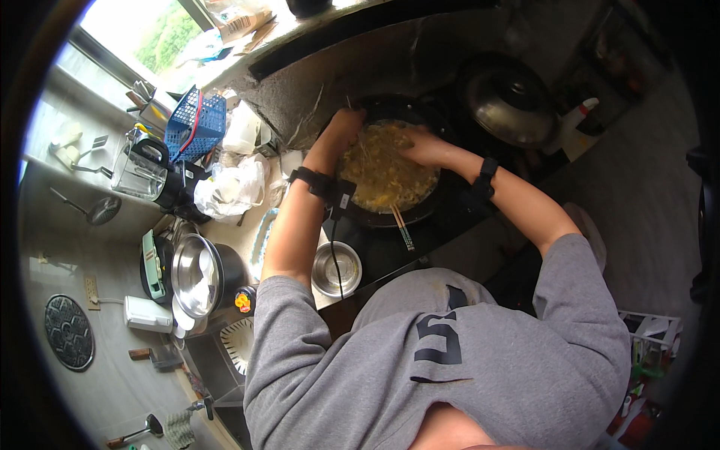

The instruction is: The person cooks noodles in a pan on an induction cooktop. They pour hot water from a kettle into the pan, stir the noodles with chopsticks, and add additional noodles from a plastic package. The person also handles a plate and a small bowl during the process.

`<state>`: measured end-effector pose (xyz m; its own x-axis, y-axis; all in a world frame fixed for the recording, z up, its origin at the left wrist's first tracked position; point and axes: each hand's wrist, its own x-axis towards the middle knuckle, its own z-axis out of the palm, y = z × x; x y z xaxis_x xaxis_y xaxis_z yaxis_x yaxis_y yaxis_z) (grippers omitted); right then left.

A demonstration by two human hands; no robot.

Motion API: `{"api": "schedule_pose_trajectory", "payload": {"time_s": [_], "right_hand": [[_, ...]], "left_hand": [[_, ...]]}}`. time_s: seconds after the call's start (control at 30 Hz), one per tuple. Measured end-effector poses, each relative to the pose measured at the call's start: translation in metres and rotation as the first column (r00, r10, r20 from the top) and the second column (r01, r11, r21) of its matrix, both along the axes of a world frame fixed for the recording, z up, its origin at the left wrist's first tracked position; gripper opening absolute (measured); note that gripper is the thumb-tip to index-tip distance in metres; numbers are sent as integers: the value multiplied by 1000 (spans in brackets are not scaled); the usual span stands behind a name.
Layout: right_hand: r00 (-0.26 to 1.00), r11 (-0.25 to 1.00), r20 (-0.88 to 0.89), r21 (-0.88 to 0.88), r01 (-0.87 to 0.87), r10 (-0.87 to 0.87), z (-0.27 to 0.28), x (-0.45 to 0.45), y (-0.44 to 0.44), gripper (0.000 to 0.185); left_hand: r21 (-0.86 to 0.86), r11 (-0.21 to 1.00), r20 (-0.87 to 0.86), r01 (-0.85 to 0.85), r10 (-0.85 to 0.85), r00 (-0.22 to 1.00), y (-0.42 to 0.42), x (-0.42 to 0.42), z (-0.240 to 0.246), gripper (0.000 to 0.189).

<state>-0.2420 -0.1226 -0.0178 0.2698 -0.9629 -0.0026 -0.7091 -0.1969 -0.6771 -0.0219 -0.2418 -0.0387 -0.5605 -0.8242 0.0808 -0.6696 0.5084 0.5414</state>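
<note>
A dark wok (424, 216) holds a yellowish soupy food with pieces in it (388, 174). My left hand (347, 126) is above the wok's far left part, its fingers closed around thin pale strands, like noodles, that stick up past it and hang towards the food. At the upper right of the food is my right hand (424, 147), fingers pointing left and low over the surface; whether they grip anything is unclear. A pair of patterned chopsticks (404, 229) leans on the wok's near rim, tips in the food.
Right of the wok, a domed metal lid (512, 104) covers another dark pan. A steel bowl (336, 269) stands at the near left, beside a hanging black cable (335, 247). Further left are a plastic bag (233, 188), a blue basket (197, 124), a blender jug (140, 171) and a large steel pot (194, 275).
</note>
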Motion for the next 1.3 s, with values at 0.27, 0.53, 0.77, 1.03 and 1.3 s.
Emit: {"api": "schedule_pose_trajectory", "payload": {"time_s": [0.27,0.53,0.77,1.03,1.3], "right_hand": [[646,670,-422,-113,-734,637,31,-18,69,38],[638,600,-437,-243,-762,634,16,21,71,18],[915,868,369,387,-311,163,66,-42,-13,32],[888,938,384,131,-321,251,2,13,-60,29],[922,831,232,406,-381,309,20,-43,-51,18]], "left_hand": [[249,914,123,-321,299,946,35,1,13,35],[55,990,-172,-133,141,975,110,56,49,38],[430,869,-353,-243,410,841,220,107,62,34],[627,761,-451,-166,528,720,268,105,37,37],[646,744,-421,-173,536,732,284,101,25,37]]}}
